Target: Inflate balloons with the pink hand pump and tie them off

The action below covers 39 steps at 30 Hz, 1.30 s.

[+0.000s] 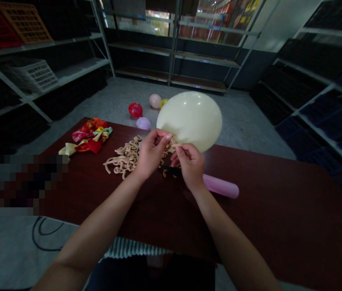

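Note:
A large inflated cream balloon (190,117) stands just beyond my two hands, its neck end toward me. My left hand (152,155) is closed in a pinch at the neck, thumb against forefinger. Facing it, my right hand (190,163) pinches a pale strip (176,144) running between the hands; whether this is the balloon's neck or a tan cord, I cannot tell. Beside my left hand lies a pile of curled tan cords (125,155). Under my right hand, partly hidden, rests a pink hand pump (221,186) with a black nozzle end.
Uninflated balloons (90,135) lie in a heap on the left of the dark red table (264,210). Past the far edge, a red balloon (135,109), a purple balloon (143,123) and others are on the floor. Metal shelves (171,52) with crates surround the area.

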Motion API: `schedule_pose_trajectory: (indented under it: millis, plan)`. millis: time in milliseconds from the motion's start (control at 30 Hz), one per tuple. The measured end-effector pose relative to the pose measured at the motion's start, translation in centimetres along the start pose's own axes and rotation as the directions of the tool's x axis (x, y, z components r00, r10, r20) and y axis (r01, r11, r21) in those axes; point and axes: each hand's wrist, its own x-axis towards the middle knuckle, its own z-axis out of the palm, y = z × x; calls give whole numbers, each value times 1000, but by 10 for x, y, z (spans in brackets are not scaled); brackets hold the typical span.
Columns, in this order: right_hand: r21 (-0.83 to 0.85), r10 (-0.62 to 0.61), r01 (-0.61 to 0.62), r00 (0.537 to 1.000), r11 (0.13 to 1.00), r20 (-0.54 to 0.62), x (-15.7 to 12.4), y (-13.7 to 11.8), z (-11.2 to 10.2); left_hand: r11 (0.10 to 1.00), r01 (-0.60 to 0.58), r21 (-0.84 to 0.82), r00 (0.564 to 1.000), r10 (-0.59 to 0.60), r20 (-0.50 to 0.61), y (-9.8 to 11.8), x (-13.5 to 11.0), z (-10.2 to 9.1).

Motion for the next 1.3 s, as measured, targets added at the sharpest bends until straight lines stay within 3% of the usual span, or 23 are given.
schedule_pose_trajectory:
  millis: [200, 300, 433, 533, 833, 1000, 1200, 1300]
  plan:
    - [-195, -129, 143, 988, 970, 81, -3, 0, -3, 952, 165, -257, 981, -184, -53, 5, 6, -5]
    - [-256, -164, 184, 982, 949, 97, -5, -1, -2, 926, 216, -310, 971, -237, -34, 2, 7, -6]
    - [-215, -156, 162, 987, 963, 48, -4, 2, -2, 964, 131, -232, 991, -132, 13, 0, 6, -5]
    - [-112, -139, 136, 990, 984, -21, -2, 5, -2, 988, 68, -137, 992, -53, 115, 2, 4, -4]
    - [-70, -136, 132, 989, 989, -59, -2, 2, -3, 999, 34, 25, 990, -37, 137, -4, 3, -4]
    - [-207, -163, 160, 987, 965, 5, -3, 6, -5, 987, 111, -120, 993, -113, -14, -8, 4, -3]
    - [-406, -247, 266, 964, 874, 99, -6, 4, -4, 927, 223, -303, 944, -283, -172, -8, 8, -4]
    - [-428, -256, 291, 957, 856, 137, -7, 2, -2, 902, 241, -359, 932, -319, -175, -6, 10, -7]
